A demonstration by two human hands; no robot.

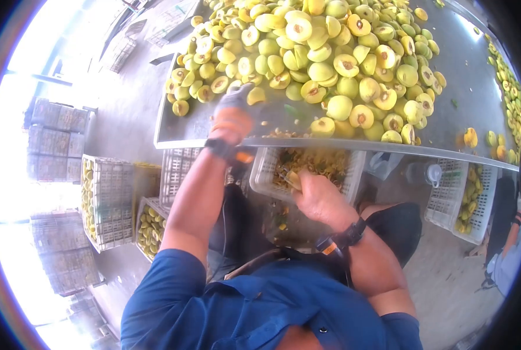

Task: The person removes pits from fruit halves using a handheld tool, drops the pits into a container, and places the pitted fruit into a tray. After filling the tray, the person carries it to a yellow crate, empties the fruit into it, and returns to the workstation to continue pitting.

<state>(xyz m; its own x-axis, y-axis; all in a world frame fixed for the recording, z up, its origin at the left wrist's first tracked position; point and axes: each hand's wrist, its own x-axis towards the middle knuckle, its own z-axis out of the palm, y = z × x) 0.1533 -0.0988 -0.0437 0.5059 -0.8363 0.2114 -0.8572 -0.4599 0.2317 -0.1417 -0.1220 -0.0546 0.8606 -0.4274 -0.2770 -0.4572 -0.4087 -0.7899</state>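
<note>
Yellowish slim tool (295, 180), clamped in the right hand (319, 197), points lengthwise toward eleven o'clock. Grey-and-orange gloved left hand (234, 111), apart: grip unclear.

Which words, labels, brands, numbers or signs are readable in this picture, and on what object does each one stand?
No text can be read anywhere in this picture.
Left wrist device: has an orange part beside it; any lettering is too blurred to read.
Right wrist device: also too small and blurred.
Stacked crates at the far left: any markings are too blurred to read.
</note>
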